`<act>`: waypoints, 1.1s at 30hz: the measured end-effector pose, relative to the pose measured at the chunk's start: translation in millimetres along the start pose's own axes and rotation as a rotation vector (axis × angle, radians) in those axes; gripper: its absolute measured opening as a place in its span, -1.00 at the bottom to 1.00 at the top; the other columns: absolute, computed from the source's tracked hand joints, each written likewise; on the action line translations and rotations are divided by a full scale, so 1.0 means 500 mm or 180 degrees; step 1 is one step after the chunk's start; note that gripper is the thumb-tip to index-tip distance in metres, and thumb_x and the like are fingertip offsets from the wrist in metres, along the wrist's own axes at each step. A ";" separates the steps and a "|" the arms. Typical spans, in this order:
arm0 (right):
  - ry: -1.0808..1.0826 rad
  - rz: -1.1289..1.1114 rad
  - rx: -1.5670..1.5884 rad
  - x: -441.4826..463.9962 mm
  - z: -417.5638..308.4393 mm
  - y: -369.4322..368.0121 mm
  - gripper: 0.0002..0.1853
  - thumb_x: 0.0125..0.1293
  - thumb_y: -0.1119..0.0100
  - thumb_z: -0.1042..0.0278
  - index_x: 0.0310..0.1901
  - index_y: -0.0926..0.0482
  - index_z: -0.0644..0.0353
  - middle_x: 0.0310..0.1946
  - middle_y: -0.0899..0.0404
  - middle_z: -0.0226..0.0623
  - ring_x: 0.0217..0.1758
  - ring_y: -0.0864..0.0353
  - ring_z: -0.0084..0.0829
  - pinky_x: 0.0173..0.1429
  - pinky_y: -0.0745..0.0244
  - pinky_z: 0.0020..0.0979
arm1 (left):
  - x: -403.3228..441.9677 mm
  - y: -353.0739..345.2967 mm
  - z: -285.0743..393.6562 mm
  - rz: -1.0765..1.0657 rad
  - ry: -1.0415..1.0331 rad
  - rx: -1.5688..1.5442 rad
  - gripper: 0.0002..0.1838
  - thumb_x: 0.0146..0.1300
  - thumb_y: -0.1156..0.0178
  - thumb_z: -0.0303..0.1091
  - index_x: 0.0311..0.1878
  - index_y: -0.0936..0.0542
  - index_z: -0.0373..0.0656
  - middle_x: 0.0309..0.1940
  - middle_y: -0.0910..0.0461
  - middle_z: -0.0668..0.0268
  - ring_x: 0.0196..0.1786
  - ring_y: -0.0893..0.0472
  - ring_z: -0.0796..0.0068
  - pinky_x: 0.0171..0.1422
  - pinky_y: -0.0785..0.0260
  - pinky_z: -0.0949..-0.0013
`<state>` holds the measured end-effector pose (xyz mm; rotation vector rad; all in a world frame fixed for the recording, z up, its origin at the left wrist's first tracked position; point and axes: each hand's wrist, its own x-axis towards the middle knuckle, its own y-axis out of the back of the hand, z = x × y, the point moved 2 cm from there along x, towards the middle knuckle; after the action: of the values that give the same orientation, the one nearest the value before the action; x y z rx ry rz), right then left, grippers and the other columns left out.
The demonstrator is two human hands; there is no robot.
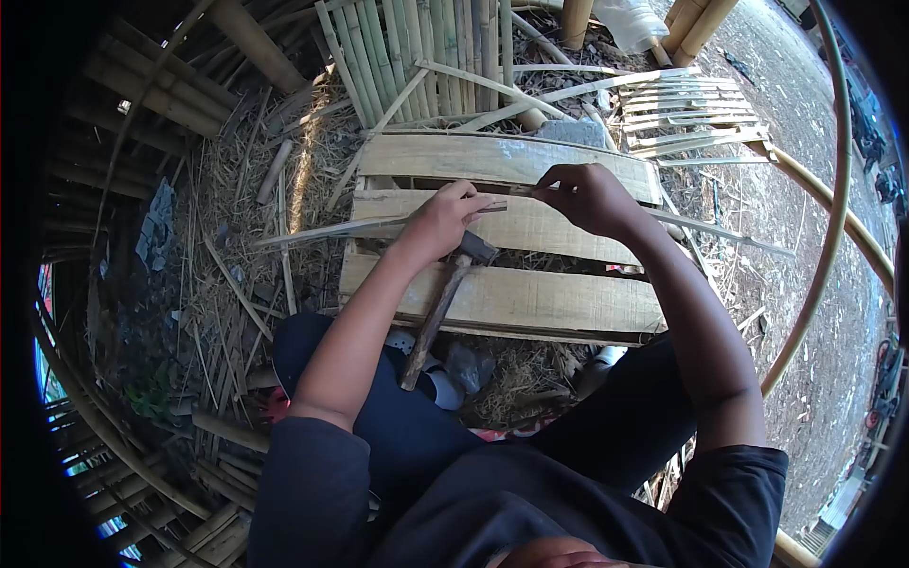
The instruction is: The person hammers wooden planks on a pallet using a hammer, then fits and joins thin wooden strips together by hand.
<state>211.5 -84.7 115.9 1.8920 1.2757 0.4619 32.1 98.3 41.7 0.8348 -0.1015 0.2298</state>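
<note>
My left hand (pixel 443 223) is closed in a pinch over the low wooden plank bench (pixel 530 301), with the short end of a brown bamboo strip (pixel 494 206) sticking out past its fingers. To the right, my right hand (pixel 592 201) is also pinched; something thin and small shows at its fingertips, too small to name. A long pale bamboo strip (pixel 331 231) reaches left from under my left hand. Another pale length (pixel 724 233) extends right beyond my right forearm; whether they join is hidden. Just below my left hand, a hammer (pixel 438 320) leans across the bench's near edge.
A panel of green bamboo slats (pixel 426 57) stands beyond the bench. A slatted bamboo frame (pixel 691 112) lies at the far right, near a grey block (pixel 573 133). Curved bamboo poles (pixel 833 189) arch along the right. Shavings and offcuts (pixel 241 189) cover the ground at left.
</note>
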 end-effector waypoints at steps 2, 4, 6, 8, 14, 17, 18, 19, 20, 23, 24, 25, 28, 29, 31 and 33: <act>0.0121 0.0075 -0.0139 0.005 0.023 -0.019 -0.77 0.40 -0.34 0.14 -0.08 -0.79 0.07 -0.40 -0.75 -0.13 -0.36 -0.74 -0.15 -0.17 -0.60 -0.17 | 0.002 -0.011 -0.017 0.0075 -0.0014 0.0096 -0.68 0.32 -0.25 -0.57 0.09 -0.75 -0.05 -0.18 -0.56 0.16 -0.07 -0.64 0.11 0.05 -0.49 0.13; 0.0074 0.0130 -0.0183 0.013 0.038 -0.030 -0.77 0.38 -0.34 0.12 -0.10 -0.79 0.06 -0.39 -0.76 -0.16 -0.34 -0.75 -0.14 -0.16 -0.61 -0.16 | 0.006 -0.013 -0.020 0.0080 -0.0101 0.0150 -0.68 0.32 -0.25 -0.57 0.08 -0.76 -0.04 -0.19 -0.56 0.16 -0.08 -0.63 0.13 0.04 -0.49 0.14; 0.0167 0.0124 -0.0252 0.018 0.048 -0.040 -0.77 0.36 -0.35 0.11 -0.12 -0.80 0.05 -0.39 -0.76 -0.17 -0.33 -0.75 -0.13 -0.16 -0.62 -0.16 | 0.008 -0.015 -0.019 0.0104 -0.0149 0.0192 -0.69 0.32 -0.25 -0.57 0.06 -0.77 -0.04 -0.21 -0.55 0.16 -0.08 -0.62 0.15 0.02 -0.49 0.15; 0.0411 0.0070 -0.0341 0.022 0.054 -0.049 -0.78 0.34 -0.36 0.12 -0.12 -0.80 0.03 -0.40 -0.76 -0.18 -0.34 -0.75 -0.14 -0.16 -0.61 -0.16 | 0.010 -0.016 -0.016 0.0150 -0.0166 0.0237 -0.69 0.31 -0.24 -0.58 0.04 -0.78 -0.04 -0.22 -0.54 0.17 -0.10 -0.61 0.16 0.01 -0.49 0.16; -0.0038 -0.0302 -0.0481 0.029 0.055 -0.079 -0.81 0.33 -0.36 0.14 -0.12 -0.82 -0.03 -0.40 -0.75 -0.18 -0.34 -0.73 -0.12 -0.16 -0.62 -0.14 | 0.014 -0.031 -0.019 0.0148 -0.0181 0.0131 -0.67 0.23 -0.26 -0.65 -0.02 -0.81 -0.06 -0.23 -0.53 0.16 -0.09 -0.60 0.15 0.04 -0.49 0.16; 0.0171 -0.0120 -0.0545 0.030 0.055 -0.088 -0.81 0.34 -0.37 0.14 -0.18 -0.81 0.04 -0.44 -0.75 -0.14 -0.40 -0.74 -0.09 -0.25 -0.61 -0.15 | 0.017 -0.031 -0.018 0.0076 -0.0099 0.0117 -0.66 0.20 -0.27 -0.66 -0.02 -0.81 -0.09 -0.23 -0.53 0.15 -0.09 -0.60 0.14 0.05 -0.49 0.17; 0.0207 -0.0089 -0.0568 0.030 0.056 -0.090 -0.80 0.34 -0.37 0.13 -0.18 -0.81 0.04 -0.44 -0.75 -0.14 -0.40 -0.74 -0.08 -0.25 -0.61 -0.14 | 0.017 -0.031 -0.018 0.0065 -0.0115 0.0142 -0.66 0.20 -0.27 -0.66 -0.02 -0.81 -0.10 -0.23 -0.54 0.14 -0.08 -0.60 0.14 0.05 -0.49 0.17; 0.0242 -0.0059 -0.0591 0.031 0.056 -0.092 -0.80 0.34 -0.38 0.12 -0.18 -0.81 0.04 -0.44 -0.74 -0.14 -0.39 -0.73 -0.07 -0.25 -0.61 -0.14 | 0.017 -0.031 -0.018 0.0056 -0.0132 0.0166 -0.66 0.20 -0.27 -0.66 -0.02 -0.81 -0.10 -0.23 -0.54 0.14 -0.08 -0.60 0.13 0.06 -0.49 0.17; 0.0279 -0.0029 -0.0617 0.031 0.057 -0.093 -0.79 0.34 -0.38 0.11 -0.19 -0.81 0.04 -0.44 -0.74 -0.14 -0.39 -0.73 -0.06 -0.24 -0.62 -0.13 | 0.017 -0.031 -0.018 0.0048 -0.0149 0.0191 -0.67 0.21 -0.27 -0.66 -0.02 -0.81 -0.11 -0.22 -0.54 0.14 -0.08 -0.60 0.13 0.07 -0.49 0.17; 0.0336 -0.0025 -0.0737 0.030 0.050 -0.093 -0.79 0.32 -0.40 0.10 -0.22 -0.81 0.04 -0.46 -0.73 -0.13 -0.38 -0.73 -0.04 -0.24 -0.61 -0.11 | 0.019 -0.038 -0.029 -0.0060 -0.0059 0.0128 -0.67 0.22 -0.26 -0.65 -0.02 -0.81 -0.11 -0.21 -0.56 0.12 -0.07 -0.61 0.12 0.08 -0.49 0.17; 0.0405 0.0000 -0.0816 0.028 0.046 -0.095 -0.79 0.31 -0.40 0.10 -0.23 -0.80 0.04 -0.46 -0.72 -0.14 -0.38 -0.73 -0.03 -0.25 -0.61 -0.10 | 0.018 -0.042 -0.032 -0.0060 -0.0055 0.0094 -0.68 0.22 -0.26 -0.65 -0.02 -0.81 -0.11 -0.21 -0.57 0.11 -0.07 -0.62 0.11 0.08 -0.49 0.17; 0.0474 0.0027 -0.0894 0.025 0.042 -0.097 -0.79 0.31 -0.40 0.10 -0.24 -0.80 0.04 -0.47 -0.72 -0.14 -0.38 -0.73 -0.03 -0.25 -0.61 -0.09 | 0.018 -0.045 -0.035 -0.0059 -0.0052 0.0061 -0.68 0.23 -0.26 -0.64 -0.02 -0.81 -0.11 -0.21 -0.57 0.11 -0.07 -0.62 0.11 0.08 -0.50 0.17; 0.0561 0.0095 -0.1025 0.027 0.041 -0.106 -0.80 0.33 -0.38 0.11 -0.27 -0.78 0.03 -0.48 -0.71 -0.15 -0.38 -0.72 -0.01 -0.26 -0.60 -0.07 | 0.019 -0.050 -0.042 -0.0054 -0.0008 -0.0020 -0.68 0.23 -0.26 -0.64 -0.03 -0.82 -0.10 -0.22 -0.58 0.09 -0.09 -0.63 0.09 0.07 -0.51 0.16; 0.0570 0.0113 -0.1051 0.027 0.044 -0.110 -0.81 0.33 -0.37 0.11 -0.28 -0.78 0.03 -0.48 -0.71 -0.15 -0.38 -0.72 -0.01 -0.26 -0.60 -0.06 | 0.019 -0.052 -0.045 -0.0052 0.0014 -0.0047 -0.68 0.23 -0.26 -0.64 -0.03 -0.82 -0.10 -0.22 -0.59 0.09 -0.10 -0.64 0.08 0.07 -0.51 0.15; 0.0698 0.0083 -0.1102 0.026 0.034 -0.106 -0.77 0.36 -0.32 0.12 -0.34 -0.72 0.08 -0.50 -0.68 -0.13 -0.37 -0.72 0.00 -0.25 -0.59 -0.04 | 0.019 -0.049 -0.039 -0.0037 0.0053 -0.0064 -0.68 0.22 -0.27 -0.65 -0.03 -0.82 -0.10 -0.22 -0.60 0.08 -0.11 -0.64 0.07 0.06 -0.51 0.14; 0.0766 0.0045 -0.1197 0.025 0.024 -0.104 -0.74 0.38 -0.29 0.13 -0.38 -0.69 0.11 -0.51 -0.67 -0.12 -0.36 -0.72 0.00 -0.24 -0.59 -0.03 | 0.019 -0.048 -0.037 -0.0021 0.0084 -0.0073 -0.67 0.20 -0.28 -0.65 -0.03 -0.82 -0.10 -0.22 -0.60 0.08 -0.11 -0.65 0.07 0.06 -0.52 0.14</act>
<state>193.3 -69.3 66.6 1.5627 1.2258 0.8930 47.1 98.0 13.7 0.8088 -0.0766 0.2330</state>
